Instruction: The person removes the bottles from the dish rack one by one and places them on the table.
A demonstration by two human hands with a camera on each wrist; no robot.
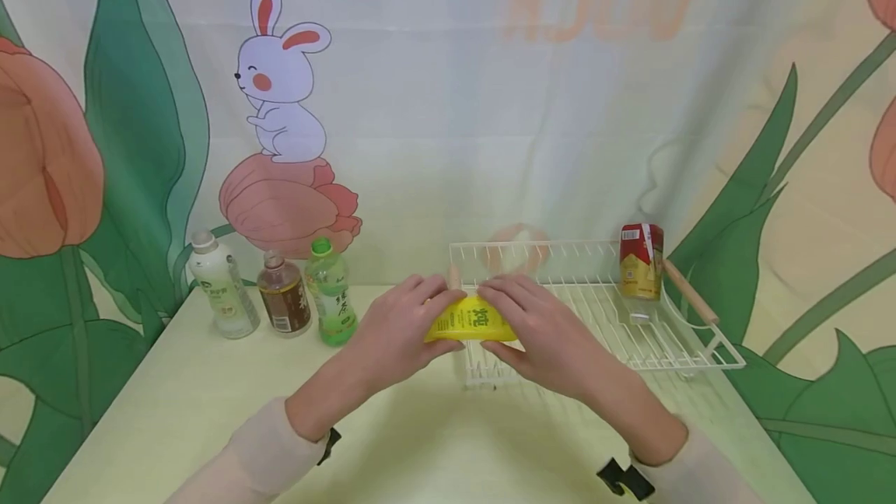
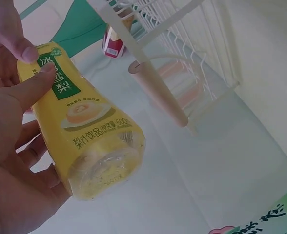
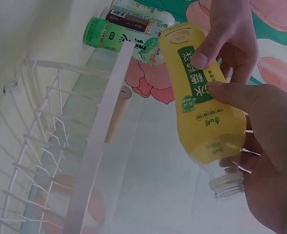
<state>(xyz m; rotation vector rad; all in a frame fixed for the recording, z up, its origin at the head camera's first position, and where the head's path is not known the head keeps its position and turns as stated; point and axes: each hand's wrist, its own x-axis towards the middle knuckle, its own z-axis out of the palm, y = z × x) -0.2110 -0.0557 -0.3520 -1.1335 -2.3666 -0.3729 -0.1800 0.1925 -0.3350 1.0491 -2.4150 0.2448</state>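
Both hands hold a yellow-labelled pear juice bottle (image 1: 472, 321) sideways above the table. My left hand (image 1: 402, 317) grips its base end, thumb on the label. At the neck end, my right hand (image 1: 546, 333) has its thumb on the label and fingers curled behind. The right wrist view shows the bottle's threaded mouth (image 3: 227, 187) with no cap. In the left wrist view the clear bottom (image 2: 107, 170) faces the camera. Behind the hands stands a white wire rack (image 1: 700, 369) with wooden handles, partly hidden by the right hand and bottle.
On the rack's right side is a red and gold container (image 1: 640, 263). Left of the hands, a white bottle (image 1: 224, 290), a brown-labelled bottle (image 1: 284, 298) and a green tea bottle (image 1: 333, 294) stand in a row. A printed curtain (image 1: 420, 99) hangs behind the table.
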